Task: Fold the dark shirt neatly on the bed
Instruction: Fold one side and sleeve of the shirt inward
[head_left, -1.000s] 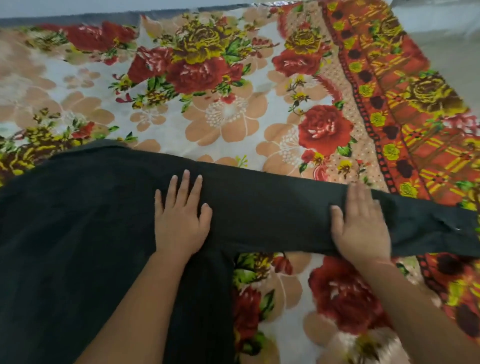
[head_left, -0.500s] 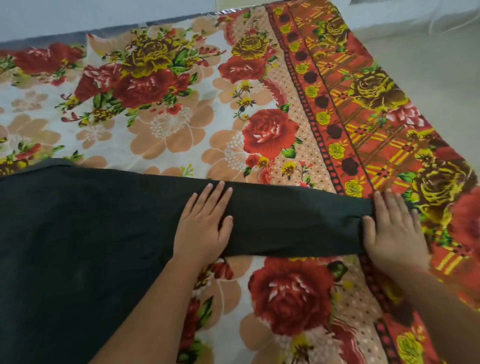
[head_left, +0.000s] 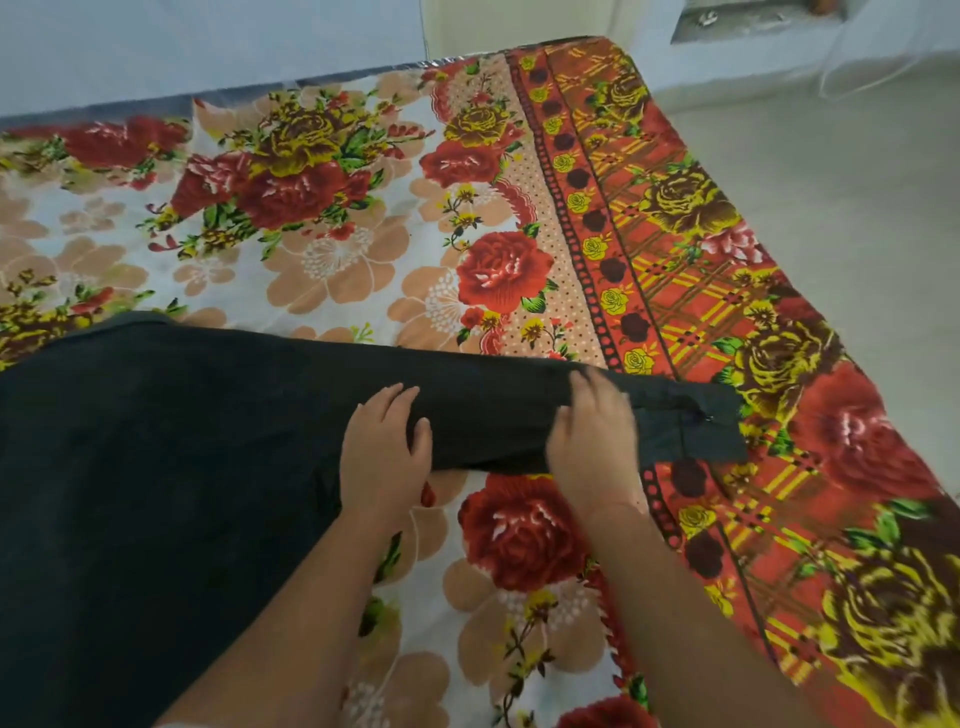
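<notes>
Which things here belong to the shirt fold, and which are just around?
Job: shirt; its sleeve; left hand and right hand, both flat on the sleeve; bed.
Around: floor; wall.

On my feed I've got both arms reaching forward, bare forearms coming in from the bottom edge and angling toward each other. My left hand (head_left: 384, 457) is palm down, fingers straight and close together pointing away from me, thumb stuck out sideways toward the other hand. My right hand (head_left: 592, 447) sits near it, not touching, also palm down with the fingers stretched forward. It's smeared with blur, so I can't pick out the fingertips. Both wrists look pretty straight, in line with the forearms. Just two flat hands, thumbs facing each other.
</notes>
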